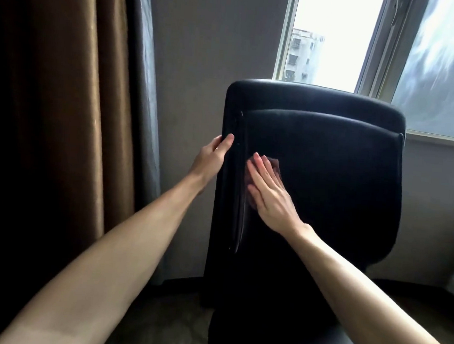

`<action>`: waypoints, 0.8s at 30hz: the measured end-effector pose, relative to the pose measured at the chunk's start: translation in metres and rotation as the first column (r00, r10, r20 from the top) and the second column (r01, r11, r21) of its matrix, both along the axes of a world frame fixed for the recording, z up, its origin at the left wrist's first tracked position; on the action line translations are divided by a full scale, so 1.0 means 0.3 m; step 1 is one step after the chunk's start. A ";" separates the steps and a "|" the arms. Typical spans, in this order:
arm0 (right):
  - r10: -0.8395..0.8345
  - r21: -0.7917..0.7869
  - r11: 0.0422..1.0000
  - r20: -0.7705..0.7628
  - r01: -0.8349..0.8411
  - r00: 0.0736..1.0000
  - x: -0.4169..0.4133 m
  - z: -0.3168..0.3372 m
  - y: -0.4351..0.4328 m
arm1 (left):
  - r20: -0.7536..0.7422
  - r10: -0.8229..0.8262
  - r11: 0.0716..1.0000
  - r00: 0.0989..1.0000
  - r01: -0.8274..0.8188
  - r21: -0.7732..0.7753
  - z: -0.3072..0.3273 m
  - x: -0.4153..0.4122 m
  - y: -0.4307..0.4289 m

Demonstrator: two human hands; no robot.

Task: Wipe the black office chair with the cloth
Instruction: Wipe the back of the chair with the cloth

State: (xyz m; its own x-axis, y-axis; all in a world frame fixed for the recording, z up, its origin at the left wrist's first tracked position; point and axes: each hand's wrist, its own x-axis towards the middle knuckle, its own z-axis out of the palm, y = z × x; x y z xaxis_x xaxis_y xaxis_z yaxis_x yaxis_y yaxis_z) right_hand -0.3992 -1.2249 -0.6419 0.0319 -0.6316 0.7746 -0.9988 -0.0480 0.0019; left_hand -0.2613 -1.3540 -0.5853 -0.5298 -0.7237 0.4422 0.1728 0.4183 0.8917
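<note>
Mid-wipe, the left hand [213, 157] grips the chair [327, 184] by its left edge while the right hand [270, 193], fingers flat, presses the cloth [275, 165] against the backrest beside that edge; next, probably, a firm sweep rightward.

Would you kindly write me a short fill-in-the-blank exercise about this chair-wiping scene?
1. The left hand grips the ____ edge of the black office chair.
2. The right hand presses the ____ flat against the backrest.
3. Behind the chair, daylight enters through a ____.
Missing words: left; cloth; window.
</note>
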 end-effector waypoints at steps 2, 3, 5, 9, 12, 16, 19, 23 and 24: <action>-0.003 -0.028 1.000 0.043 0.004 0.999 0.013 0.039 -0.031 | 0.000 0.004 1.000 1.000 -0.004 -0.002 -0.003 0.005 0.015; -0.006 -0.051 0.999 0.061 0.009 0.998 0.021 0.043 -0.043 | -0.001 0.002 1.000 1.000 -0.002 -0.005 -0.005 0.009 0.024; -0.003 -0.102 0.995 0.073 0.010 0.997 0.034 0.002 -0.047 | 0.008 0.013 1.000 1.000 -0.013 -0.010 -0.016 0.010 0.021; 0.012 -0.091 0.996 0.075 -0.005 0.997 0.085 -0.260 0.032 | 0.016 0.003 1.000 1.000 -0.003 -0.024 -0.031 0.015 0.019; -0.017 -0.069 0.997 0.088 0.023 0.996 0.094 -0.363 0.062 | 0.030 0.009 0.999 1.000 -0.008 -0.039 -0.029 0.016 0.020; 0.009 -0.084 0.997 0.115 0.000 0.993 0.093 -0.254 0.022 | 0.041 0.046 0.998 0.998 -0.044 -0.051 -0.039 0.021 0.033; -0.010 -0.130 0.991 0.166 0.032 0.986 0.101 -0.076 -0.042 | 0.030 0.052 0.998 0.998 -0.051 -0.039 -0.048 0.024 0.035; -0.005 -0.178 0.984 0.127 0.028 0.992 0.104 0.007 -0.085 | 0.039 0.048 0.999 0.998 -0.047 -0.012 -0.060 0.039 0.045; -0.002 -0.183 0.983 0.132 0.026 0.991 0.111 -0.034 -0.074 | 0.042 0.050 0.999 0.998 -0.050 -0.007 -0.071 0.038 0.037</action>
